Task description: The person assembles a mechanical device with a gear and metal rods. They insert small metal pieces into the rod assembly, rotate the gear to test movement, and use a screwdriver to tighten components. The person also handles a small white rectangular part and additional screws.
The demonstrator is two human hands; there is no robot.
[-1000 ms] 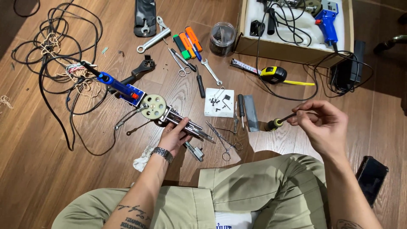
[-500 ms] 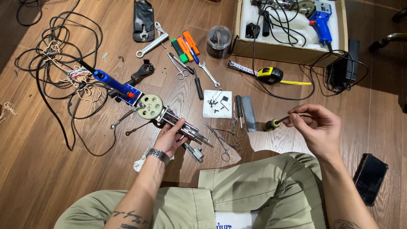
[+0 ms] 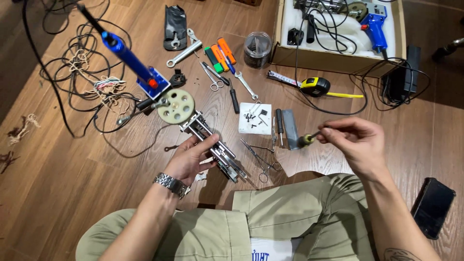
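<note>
Mechanism: a long assembly (image 3: 193, 123) of bright steel rods and plates is seen, with a round cream plastic gear pierced by holes near its middle and a glossy blue plastic handle beyond it.
Mechanism axis: the long axis runs diagonally, the blue handle end pointing toward the floor's far left corner and the steel rod end toward the knees.
Mechanism place: it is held above the wooden floor (image 3: 58, 193), in front of the left knee.
Left hand: the left hand (image 3: 193, 157) is wrapped from below around the steel rod part, palm turned up, fingers curled; a metal link watch (image 3: 170, 184) is worn on the wrist.
Screwdriver: a small screwdriver (image 3: 308, 139) with a dark rounded handle and a yellow band is seen; its thin metal shaft lies roughly level, the handle pointing left.
Right hand: the right hand (image 3: 355, 142) is pinched on the shaft end with fingertips, wrist bent, forearm reaching in from the lower right.
Floor: warm brown planks with visible grain.
Nearby: a white square box (image 3: 255, 118) of small dark screws lies just beyond the hands; steel forceps (image 3: 263, 159) lie between the hands; a yellow tape measure (image 3: 315, 86) lies farther off, before an open cardboard box (image 3: 333, 57).
</note>
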